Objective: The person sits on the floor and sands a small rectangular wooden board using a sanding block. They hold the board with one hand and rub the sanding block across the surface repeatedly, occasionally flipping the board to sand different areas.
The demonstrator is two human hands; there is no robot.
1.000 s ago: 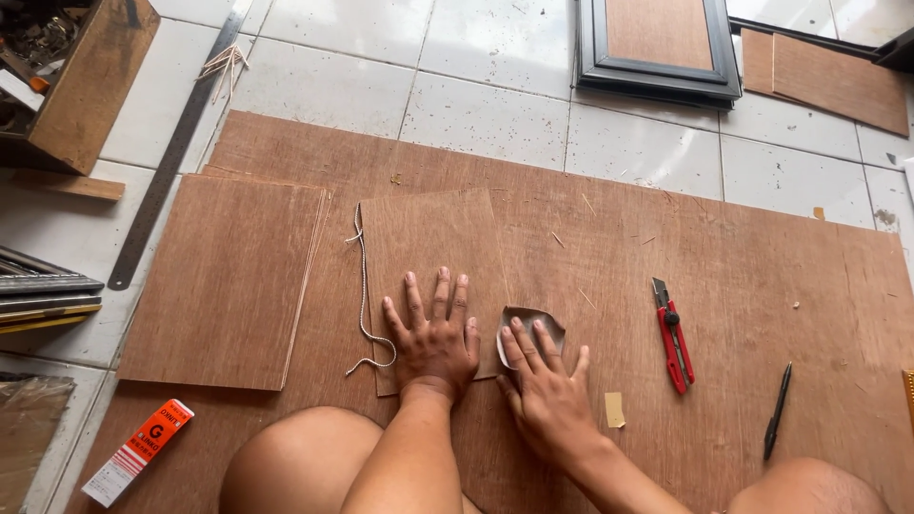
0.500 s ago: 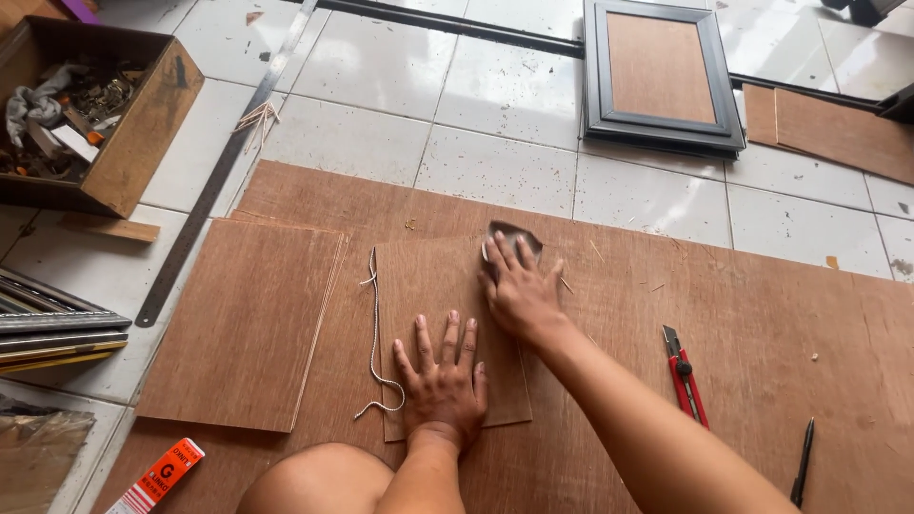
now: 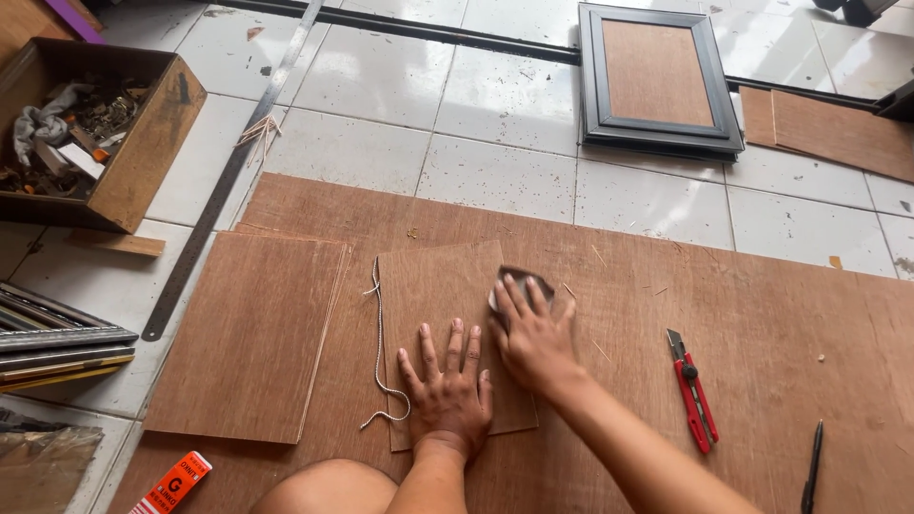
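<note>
Plywood lies under both hands. The right hand (image 3: 533,335) presses flat, fingers together, on a dark sandpaper pad (image 3: 519,282), which rests on the right edge of a small panel (image 3: 440,295) near its top corner. The left hand (image 3: 449,390) lies spread, palm down, on the lower part of the same panel, just beside the right hand. The panel sits on a large plywood sheet (image 3: 762,305) that covers the tiled floor (image 3: 495,171) in front of the person.

A white string (image 3: 379,362) trails along the panel's left edge. Left of it lies a stack of panels (image 3: 252,333). To the right, well apart from the hands, a red cutter (image 3: 693,390) and a black pen (image 3: 811,466) lie on the sheet. An orange tube box (image 3: 171,484) lies at the lower left. A long steel ruler (image 3: 228,181) runs over the tiles, beside an open box (image 3: 143,162) of scraps. A black frame (image 3: 657,76) lies further off.
</note>
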